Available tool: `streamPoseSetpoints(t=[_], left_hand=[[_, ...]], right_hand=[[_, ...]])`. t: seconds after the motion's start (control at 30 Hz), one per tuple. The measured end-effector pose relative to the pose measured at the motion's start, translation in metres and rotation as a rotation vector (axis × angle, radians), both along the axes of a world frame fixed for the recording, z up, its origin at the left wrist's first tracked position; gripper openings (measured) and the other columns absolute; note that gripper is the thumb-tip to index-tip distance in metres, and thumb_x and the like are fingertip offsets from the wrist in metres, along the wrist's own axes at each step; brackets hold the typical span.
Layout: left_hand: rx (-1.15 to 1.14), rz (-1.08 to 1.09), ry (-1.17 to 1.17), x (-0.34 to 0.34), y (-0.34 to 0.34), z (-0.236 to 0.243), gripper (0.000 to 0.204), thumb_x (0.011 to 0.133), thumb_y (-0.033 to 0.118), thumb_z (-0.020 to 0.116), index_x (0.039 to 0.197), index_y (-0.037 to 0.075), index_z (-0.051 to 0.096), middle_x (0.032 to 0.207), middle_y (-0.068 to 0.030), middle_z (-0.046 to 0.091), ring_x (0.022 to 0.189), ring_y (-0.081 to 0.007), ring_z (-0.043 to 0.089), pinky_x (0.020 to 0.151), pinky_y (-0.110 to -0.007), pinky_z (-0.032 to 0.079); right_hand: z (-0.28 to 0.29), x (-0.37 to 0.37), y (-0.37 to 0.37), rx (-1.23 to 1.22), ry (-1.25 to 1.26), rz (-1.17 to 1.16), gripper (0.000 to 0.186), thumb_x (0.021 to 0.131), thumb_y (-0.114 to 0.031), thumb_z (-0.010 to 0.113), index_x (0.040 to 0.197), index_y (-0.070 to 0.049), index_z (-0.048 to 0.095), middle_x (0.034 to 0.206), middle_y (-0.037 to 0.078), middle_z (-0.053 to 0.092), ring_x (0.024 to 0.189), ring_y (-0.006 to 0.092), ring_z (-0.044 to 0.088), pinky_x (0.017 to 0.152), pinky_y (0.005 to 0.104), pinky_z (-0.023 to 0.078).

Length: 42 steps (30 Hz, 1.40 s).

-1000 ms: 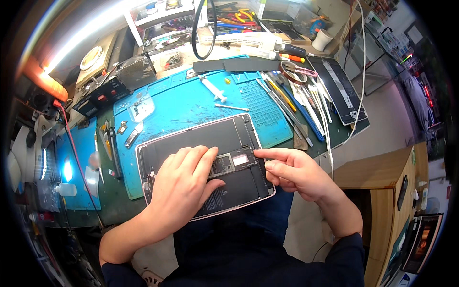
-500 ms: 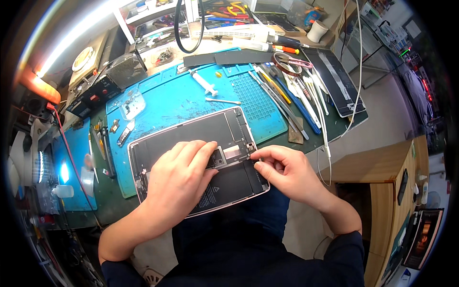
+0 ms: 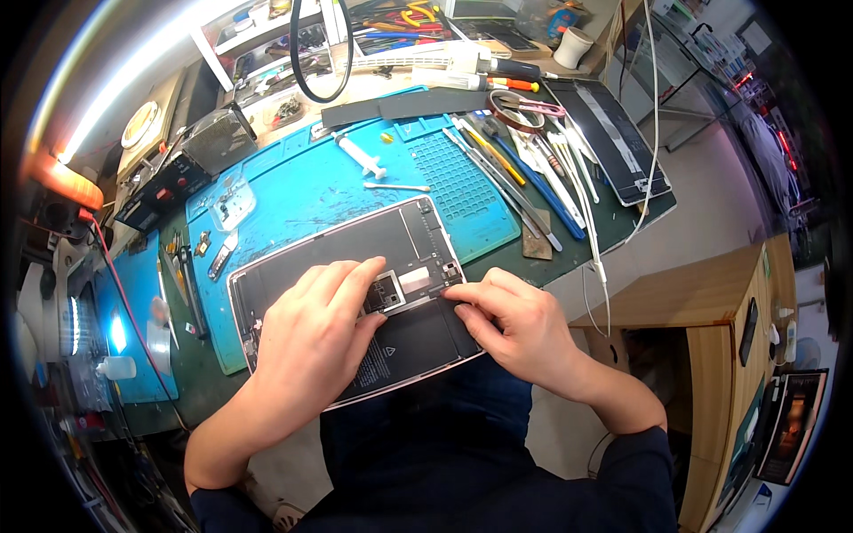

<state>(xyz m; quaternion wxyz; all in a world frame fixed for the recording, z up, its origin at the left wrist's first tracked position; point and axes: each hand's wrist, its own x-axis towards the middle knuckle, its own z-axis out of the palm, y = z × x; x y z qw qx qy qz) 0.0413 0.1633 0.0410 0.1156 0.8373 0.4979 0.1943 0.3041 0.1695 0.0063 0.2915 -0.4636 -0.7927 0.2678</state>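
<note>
An opened tablet (image 3: 426, 342) with a pale rim lies tilted across the near edge of the bench, its dark batteries and circuit parts exposed. My left hand (image 3: 311, 333) rests over its left half, thumb and fingers spread beside a square chip area (image 3: 386, 293) in a silvery frame. At the tablet's right end, my right hand (image 3: 520, 324) bends its index finger and thumb together by the small connectors near the rim. Whatever those fingertips pinch is too small to make out. A cotton swab (image 3: 396, 186) and a white syringe (image 3: 360, 157) lie beyond the tablet.
Under the tablet's far side spreads a blue work mat (image 3: 293, 195). Tweezers and pens (image 3: 533, 178) lie to the right, near another dark tablet part (image 3: 613, 138). A clear tray (image 3: 233, 202) sits left, before a black power box (image 3: 169, 188). White cables (image 3: 653, 133) hang at right.
The whole view has shifted slightly, so the bench appears farther left and up. Both hands keep nearly the same places on the tablet.
</note>
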Motion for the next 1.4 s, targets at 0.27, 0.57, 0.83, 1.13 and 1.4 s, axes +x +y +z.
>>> streamPoseSetpoints(t=[0.27,0.57,0.83,1.13,1.4], left_hand=[[0.022,-0.064,-0.004,-0.002,0.002,0.000,0.047,0.082,0.006,0.083,0.127,0.000,0.070,0.117,-0.0117,0.069,0.104,-0.0316,0.068,0.091,-0.041,0.056],[-0.076,-0.069,-0.015,-0.007,0.005,0.001,0.046,0.082,0.004,0.084,0.126,0.003,0.071,0.115,-0.0114,0.067,0.107,-0.0332,0.066,0.092,-0.042,0.055],[-0.094,-0.023,-0.031,-0.001,0.008,0.003,0.049,0.079,0.012,0.090,0.122,0.002,0.069,0.115,-0.0119,0.066,0.108,-0.0337,0.065,0.094,-0.043,0.053],[-0.108,-0.083,0.071,0.009,0.023,0.007,0.043,0.082,0.018,0.090,0.116,0.003,0.068,0.111,-0.0115,0.064,0.108,-0.0327,0.065,0.093,-0.042,0.052],[-0.105,-0.119,0.058,0.023,0.032,0.000,0.043,0.083,0.018,0.089,0.119,0.005,0.069,0.114,-0.0113,0.065,0.113,-0.0323,0.065,0.095,-0.043,0.054]], right_hand=[[-0.006,0.002,-0.001,0.025,0.059,0.009,0.022,0.093,-0.004,0.079,0.115,-0.009,0.081,0.085,0.006,0.064,0.069,0.0211,0.067,0.061,0.0340,0.052],[-0.007,0.003,0.001,0.040,0.082,0.019,0.025,0.092,0.000,0.079,0.116,-0.007,0.082,0.082,0.005,0.061,0.066,0.0164,0.061,0.059,0.0318,0.048],[0.005,0.006,0.003,-0.087,0.064,-0.049,0.026,0.098,-0.010,0.077,0.123,-0.005,0.076,0.088,0.005,0.067,0.072,0.0188,0.070,0.065,0.0338,0.056],[0.033,0.011,0.033,-1.244,0.670,0.015,0.056,0.111,-0.016,0.063,0.159,0.006,0.047,0.096,0.003,0.061,0.065,-0.0003,0.041,0.050,0.0171,0.031],[0.039,0.015,0.029,-1.430,0.924,-0.046,0.063,0.111,-0.014,0.059,0.165,0.006,0.034,0.089,0.001,0.055,0.061,0.0006,0.036,0.047,0.0175,0.030]])
